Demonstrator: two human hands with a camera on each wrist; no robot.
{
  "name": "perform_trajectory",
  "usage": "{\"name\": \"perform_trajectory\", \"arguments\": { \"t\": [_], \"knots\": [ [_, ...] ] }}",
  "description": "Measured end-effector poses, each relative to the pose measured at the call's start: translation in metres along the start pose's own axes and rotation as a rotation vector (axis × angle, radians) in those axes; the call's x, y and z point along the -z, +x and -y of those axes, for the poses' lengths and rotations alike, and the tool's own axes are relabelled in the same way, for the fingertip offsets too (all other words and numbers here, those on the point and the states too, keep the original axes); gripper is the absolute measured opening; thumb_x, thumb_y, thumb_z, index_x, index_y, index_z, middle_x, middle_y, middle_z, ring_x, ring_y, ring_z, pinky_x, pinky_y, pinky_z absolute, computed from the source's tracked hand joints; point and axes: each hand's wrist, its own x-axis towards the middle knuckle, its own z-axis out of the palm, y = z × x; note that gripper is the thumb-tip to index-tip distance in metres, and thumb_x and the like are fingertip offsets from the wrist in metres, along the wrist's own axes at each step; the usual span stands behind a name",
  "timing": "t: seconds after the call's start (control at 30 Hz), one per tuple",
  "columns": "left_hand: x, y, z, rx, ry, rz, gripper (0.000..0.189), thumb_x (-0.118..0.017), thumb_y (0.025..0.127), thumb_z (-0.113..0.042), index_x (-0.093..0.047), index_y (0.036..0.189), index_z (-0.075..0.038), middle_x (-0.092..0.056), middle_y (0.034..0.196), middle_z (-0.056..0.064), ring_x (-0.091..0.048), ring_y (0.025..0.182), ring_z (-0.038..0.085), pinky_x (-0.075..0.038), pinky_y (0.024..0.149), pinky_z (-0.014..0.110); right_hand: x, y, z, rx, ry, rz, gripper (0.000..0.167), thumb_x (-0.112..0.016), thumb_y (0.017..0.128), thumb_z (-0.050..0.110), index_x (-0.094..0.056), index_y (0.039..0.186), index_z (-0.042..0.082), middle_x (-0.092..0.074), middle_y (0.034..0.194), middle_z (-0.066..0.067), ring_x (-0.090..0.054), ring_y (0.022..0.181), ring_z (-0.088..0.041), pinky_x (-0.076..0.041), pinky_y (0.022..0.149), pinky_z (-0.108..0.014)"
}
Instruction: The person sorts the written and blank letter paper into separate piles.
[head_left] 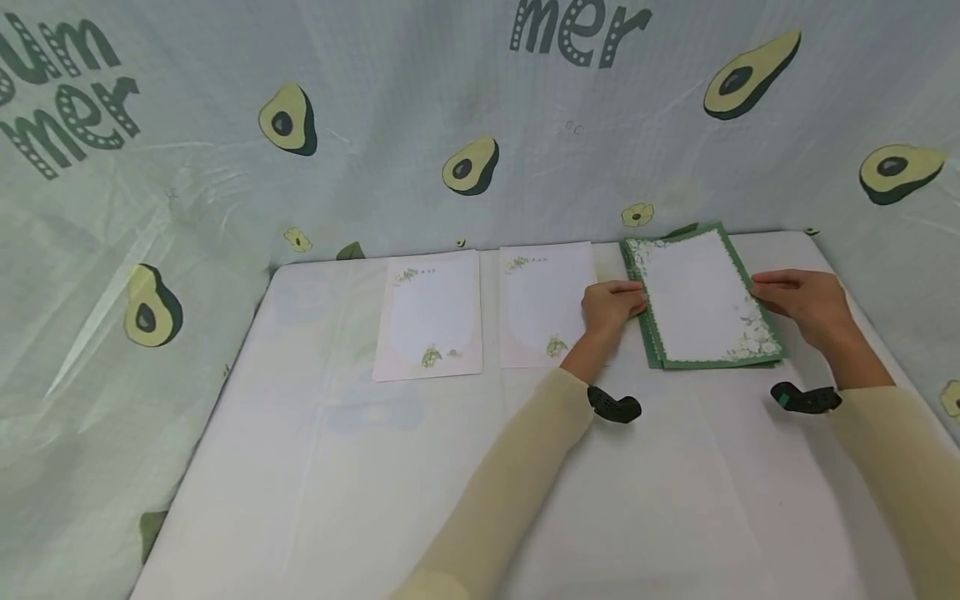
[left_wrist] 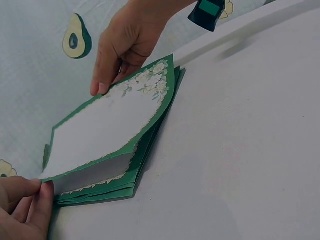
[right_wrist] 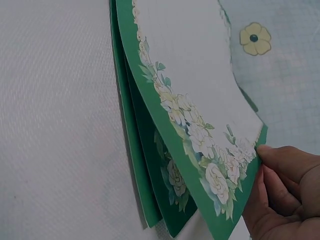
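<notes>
A green-bordered sheet of paper (head_left: 701, 300) with white flowers is raised above similar green-edged sheets (left_wrist: 120, 192). My left hand (head_left: 611, 308) pinches its left edge between thumb and fingers, seen at the lower left of the left wrist view. On the opposite edge, my right hand (head_left: 806, 304) pinches the same sheet; in the right wrist view the thumb lies on top and curled fingers are beneath. The sheet bows a little, leaving a gap over those below. How many sheets lie underneath is unclear.
Two pale sheets with small leafy prints, one at the left (head_left: 431, 317) and one in the middle (head_left: 540, 308), lie on the white table (head_left: 360, 483). My left forearm crosses the middle sheet's lower right corner. An avocado-print curtain (head_left: 375, 108) hangs behind the table.
</notes>
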Motion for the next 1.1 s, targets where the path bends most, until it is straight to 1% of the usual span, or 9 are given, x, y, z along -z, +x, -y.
{"name": "perform_trajectory", "arguments": {
  "t": [0.1,0.37,0.53,0.67,0.73,0.83,0.93,1.0,1.1],
  "knots": [
    [0.000,0.000,-0.001,0.001,0.012,0.007,0.014,-0.072,0.083,0.018,-0.075,0.096,0.014,-0.074,0.088,0.025,-0.073,0.090,0.045,-0.064,0.068,0.029,-0.001,0.001,-0.001,-0.001,0.019,0.003,0.003,-0.070,0.098,0.031,-0.070,0.099,0.034,-0.063,0.087,0.029,-0.063,0.083,0.013,-0.056,0.075,-0.009],
    [-0.001,-0.003,-0.006,0.011,0.037,0.004,0.015,-0.071,0.083,0.020,-0.075,0.096,0.015,-0.073,0.089,0.027,-0.073,0.090,0.044,-0.065,0.069,0.031,0.000,0.000,0.000,0.006,0.054,0.032,0.012,-0.070,0.098,0.025,-0.073,0.095,0.036,-0.065,0.087,0.028,-0.064,0.084,0.011,-0.057,0.076,-0.010],
    [-0.001,-0.004,-0.007,0.026,0.062,-0.003,0.014,-0.071,0.083,0.019,-0.075,0.096,0.014,-0.074,0.088,0.025,-0.073,0.089,0.043,-0.065,0.069,0.030,0.001,0.001,-0.001,0.018,-0.010,0.047,0.009,-0.070,0.098,0.026,-0.074,0.107,0.026,-0.063,0.088,0.030,-0.063,0.084,0.012,-0.056,0.076,-0.010],
    [0.003,-0.004,-0.008,0.020,0.089,0.035,0.013,-0.072,0.085,0.017,-0.075,0.097,0.013,-0.074,0.089,0.022,-0.074,0.089,0.040,-0.065,0.070,0.030,0.002,0.002,-0.004,0.029,-0.113,0.043,0.034,-0.070,0.098,0.033,-0.070,0.121,0.008,-0.063,0.087,0.031,-0.064,0.080,0.012,-0.056,0.072,-0.010],
    [0.008,-0.004,-0.008,0.012,0.106,0.067,0.014,-0.072,0.086,0.015,-0.075,0.099,0.013,-0.075,0.089,0.021,-0.075,0.088,0.038,-0.064,0.070,0.029,0.002,0.001,-0.004,0.031,-0.144,0.042,0.044,-0.070,0.098,0.036,-0.067,0.125,0.002,-0.064,0.087,0.030,-0.064,0.079,0.011,-0.055,0.071,-0.010],
    [0.018,-0.002,-0.009,-0.021,0.209,0.095,0.013,-0.075,0.086,0.009,-0.077,0.100,0.009,-0.076,0.088,0.017,-0.076,0.083,0.028,-0.063,0.068,0.024,0.000,0.001,-0.005,0.028,-0.155,0.035,0.053,-0.069,0.098,0.035,-0.062,0.130,-0.007,-0.063,0.087,0.029,-0.064,0.078,0.011,-0.055,0.070,-0.011],
    [0.032,-0.001,-0.014,-0.069,0.325,0.118,0.014,-0.078,0.087,0.003,-0.078,0.101,0.005,-0.077,0.088,0.013,-0.076,0.080,0.020,-0.061,0.067,0.020,-0.001,0.001,-0.003,0.024,-0.181,0.013,0.054,-0.068,0.100,0.032,-0.059,0.132,-0.010,-0.059,0.084,0.031,-0.062,0.077,0.013,-0.055,0.070,-0.010],
    [0.043,0.000,-0.020,-0.097,0.370,0.151,0.016,-0.077,0.088,0.002,-0.078,0.103,0.004,-0.077,0.091,0.014,-0.076,0.082,0.020,-0.061,0.069,0.021,-0.001,0.000,-0.001,0.024,-0.207,-0.005,0.051,-0.066,0.101,0.028,-0.058,0.133,-0.010,-0.055,0.083,0.032,-0.060,0.076,0.015,-0.054,0.069,-0.008],
    [0.061,0.000,-0.031,-0.116,0.346,0.226,0.020,-0.074,0.090,0.004,-0.073,0.110,0.010,-0.075,0.099,0.020,-0.075,0.091,0.028,-0.063,0.077,0.026,0.000,-0.002,0.001,0.031,-0.232,-0.035,0.045,-0.065,0.101,0.022,-0.058,0.131,-0.010,-0.059,0.086,0.025,-0.058,0.074,0.015,-0.054,0.069,-0.008]
  ]
}}
